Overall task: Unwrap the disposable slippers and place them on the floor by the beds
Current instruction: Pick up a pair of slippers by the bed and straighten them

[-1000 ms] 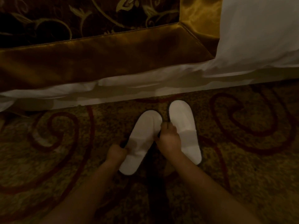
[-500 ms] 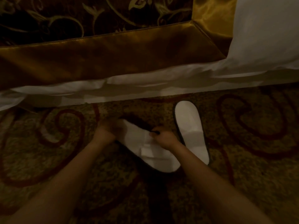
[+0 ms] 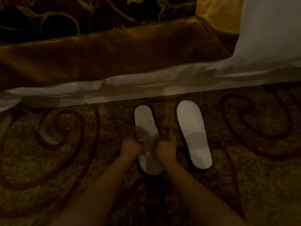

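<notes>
Two white disposable slippers lie side by side on the patterned carpet, lengthwise toward the bed. The right slipper (image 3: 193, 132) lies alone, untouched. The left slipper (image 3: 144, 121) lies flat between my hands. My left hand (image 3: 131, 147) grips its left edge near the strap. My right hand (image 3: 166, 148) is at its right edge, fingers loosely spread; whether it grips the slipper is unclear in the dim, blurred view.
The bed's side runs across the top, with white sheets (image 3: 130, 88) hanging to the floor, a gold satin runner (image 3: 105, 51) and a white duvet (image 3: 268, 33) at right. Swirl-patterned carpet (image 3: 57, 160) spreads on both sides.
The left slipper was turned crosswise half a second ago; now it lies straight, parallel to the right one, closer to the bed. Both hands moved with it.
</notes>
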A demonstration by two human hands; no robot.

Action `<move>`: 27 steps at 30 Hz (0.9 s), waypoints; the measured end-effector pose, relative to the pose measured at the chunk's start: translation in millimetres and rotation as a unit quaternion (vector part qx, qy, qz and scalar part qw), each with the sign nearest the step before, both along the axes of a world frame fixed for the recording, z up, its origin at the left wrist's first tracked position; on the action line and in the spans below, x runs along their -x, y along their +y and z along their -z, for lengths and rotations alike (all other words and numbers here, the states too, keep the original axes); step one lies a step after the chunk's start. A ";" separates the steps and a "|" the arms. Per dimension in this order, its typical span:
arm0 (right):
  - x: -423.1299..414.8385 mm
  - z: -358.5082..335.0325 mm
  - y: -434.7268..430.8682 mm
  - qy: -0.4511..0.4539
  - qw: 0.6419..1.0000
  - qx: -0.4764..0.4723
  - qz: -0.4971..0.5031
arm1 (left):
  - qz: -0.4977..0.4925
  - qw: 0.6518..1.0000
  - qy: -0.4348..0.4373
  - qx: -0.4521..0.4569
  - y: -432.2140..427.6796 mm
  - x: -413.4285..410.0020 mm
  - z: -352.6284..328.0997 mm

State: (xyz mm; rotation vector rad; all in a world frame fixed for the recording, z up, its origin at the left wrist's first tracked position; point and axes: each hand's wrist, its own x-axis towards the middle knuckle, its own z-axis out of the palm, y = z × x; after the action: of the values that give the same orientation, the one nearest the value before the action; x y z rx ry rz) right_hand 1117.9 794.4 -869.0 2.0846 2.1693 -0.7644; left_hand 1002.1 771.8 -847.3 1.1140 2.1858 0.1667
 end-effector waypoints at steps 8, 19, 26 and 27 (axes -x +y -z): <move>-8.1 5.5 7.5 0.014 0.998 0.008 -0.061 | 0.100 0.992 0.044 -0.060 -7.2 -0.6 4.0; -111.0 -23.6 30.7 -0.106 0.983 0.014 0.150 | 0.048 0.981 -0.068 -0.178 24.4 -40.0 -11.6; -113.9 -16.0 20.0 -0.088 0.992 0.011 0.087 | -0.001 0.975 -0.183 -0.130 42.4 -54.2 -7.9; -118.4 -18.0 22.0 -0.067 0.994 0.011 0.080 | -0.008 0.973 -0.191 -0.125 47.3 -51.4 -9.3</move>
State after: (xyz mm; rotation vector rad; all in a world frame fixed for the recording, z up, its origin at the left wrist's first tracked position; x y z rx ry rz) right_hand 1236.3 816.4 -850.9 2.2498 1.9366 -0.6347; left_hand 1053.5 819.1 -838.0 1.0928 1.8615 0.6270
